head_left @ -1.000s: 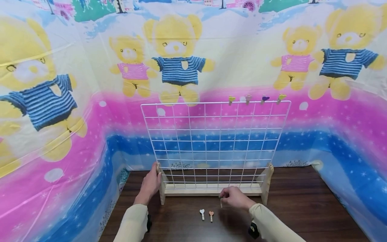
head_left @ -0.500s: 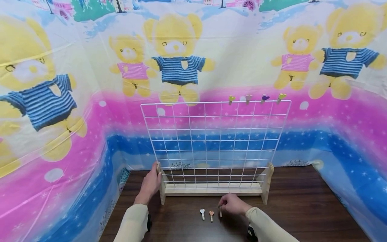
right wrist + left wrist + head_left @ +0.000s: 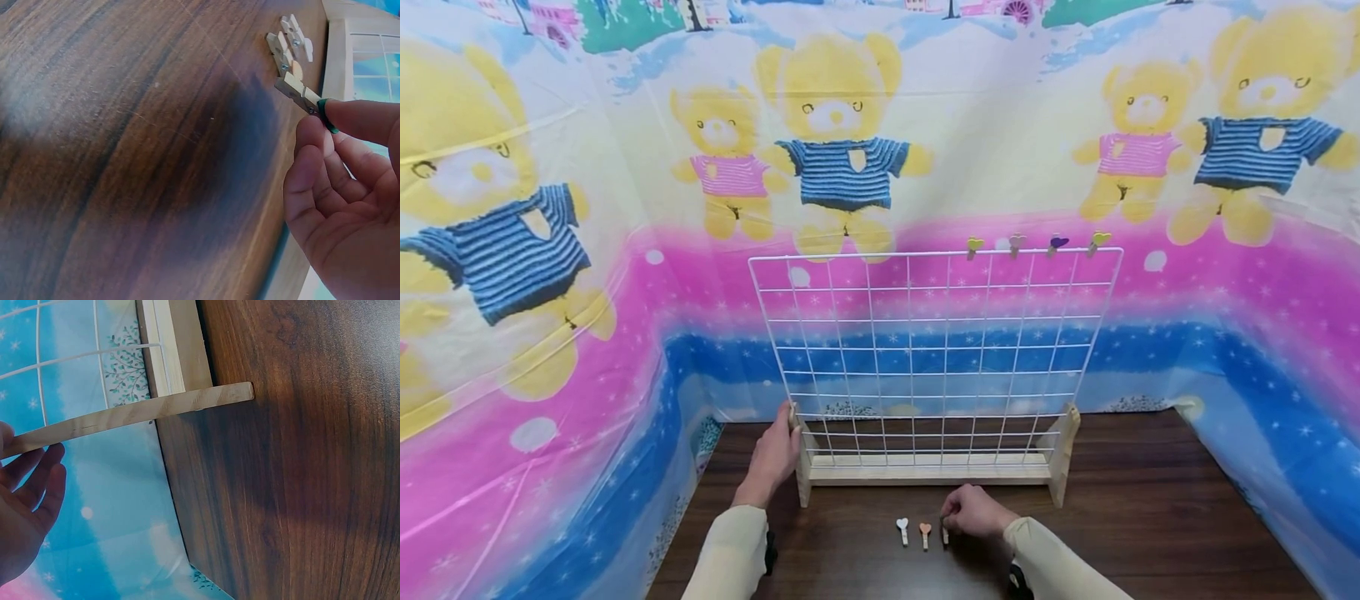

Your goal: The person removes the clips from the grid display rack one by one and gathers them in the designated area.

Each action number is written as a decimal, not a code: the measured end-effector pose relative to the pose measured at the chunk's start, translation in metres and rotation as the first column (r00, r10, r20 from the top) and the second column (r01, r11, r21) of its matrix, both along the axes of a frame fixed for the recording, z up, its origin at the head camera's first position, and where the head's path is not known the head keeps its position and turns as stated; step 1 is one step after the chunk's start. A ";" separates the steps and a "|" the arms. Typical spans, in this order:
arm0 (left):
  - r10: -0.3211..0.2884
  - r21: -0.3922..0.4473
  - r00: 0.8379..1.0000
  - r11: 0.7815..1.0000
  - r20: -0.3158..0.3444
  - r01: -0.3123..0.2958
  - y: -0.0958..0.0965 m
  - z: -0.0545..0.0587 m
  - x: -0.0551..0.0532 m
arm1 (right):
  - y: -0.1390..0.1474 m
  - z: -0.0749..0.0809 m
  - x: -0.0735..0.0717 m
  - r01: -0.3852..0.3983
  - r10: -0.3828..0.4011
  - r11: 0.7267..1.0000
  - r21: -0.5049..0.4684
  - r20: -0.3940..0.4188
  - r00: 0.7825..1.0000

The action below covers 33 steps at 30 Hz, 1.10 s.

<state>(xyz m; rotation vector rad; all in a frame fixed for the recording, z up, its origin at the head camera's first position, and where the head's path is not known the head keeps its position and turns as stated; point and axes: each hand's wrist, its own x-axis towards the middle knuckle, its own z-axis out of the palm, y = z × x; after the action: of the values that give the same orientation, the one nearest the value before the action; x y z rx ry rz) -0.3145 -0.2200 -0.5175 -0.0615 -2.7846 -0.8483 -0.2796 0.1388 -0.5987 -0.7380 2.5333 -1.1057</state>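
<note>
My left hand (image 3: 775,454) grips the left wooden upright (image 3: 125,415) of a stand, thumb on one side and fingers on the other. The stand bears a white wire grid (image 3: 925,319). Just above or on the table, my right hand (image 3: 976,510) pinches a small wooden clothespin (image 3: 297,94) with a green ornament (image 3: 326,115) between thumb and fingertips. Left of it lie a clothespin with an orange heart (image 3: 925,529) and one with a white heart (image 3: 902,527). Whether the held clothespin touches the tabletop I cannot tell.
Several heart clothespins, among them a purple one (image 3: 1058,243) and a yellow one (image 3: 974,244), are clipped along the grid's top right. A brown wood-grain table (image 3: 1150,500) carries the stand. Behind it hangs a bear-print cloth (image 3: 985,167).
My right hand has come down and slightly toward me with the clothespin, to beside the orange-heart one. The left hand stays on the stand.
</note>
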 end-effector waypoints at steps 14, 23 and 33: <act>0.001 0.005 1.000 1.000 0.008 -0.001 0.000 -0.001 0.000 | -0.002 -0.014 -0.001 0.013 -0.013 0.999 0.037 -0.005 1.000; -0.004 -0.001 1.000 1.000 0.002 0.004 0.000 -0.001 0.000 | -0.002 -0.016 -0.001 0.012 -0.011 0.998 0.062 -0.016 1.000; -0.003 -0.008 1.000 1.000 -0.008 0.003 0.000 0.000 0.001 | -0.004 -0.018 -0.004 0.033 -0.034 0.997 0.072 0.013 0.999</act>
<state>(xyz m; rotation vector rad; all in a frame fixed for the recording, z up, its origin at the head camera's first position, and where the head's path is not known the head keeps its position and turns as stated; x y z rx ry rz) -0.3133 -0.2204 -0.5171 -0.0709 -2.7813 -0.8358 -0.2840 0.1344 -0.6164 -0.6689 2.5673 -1.0204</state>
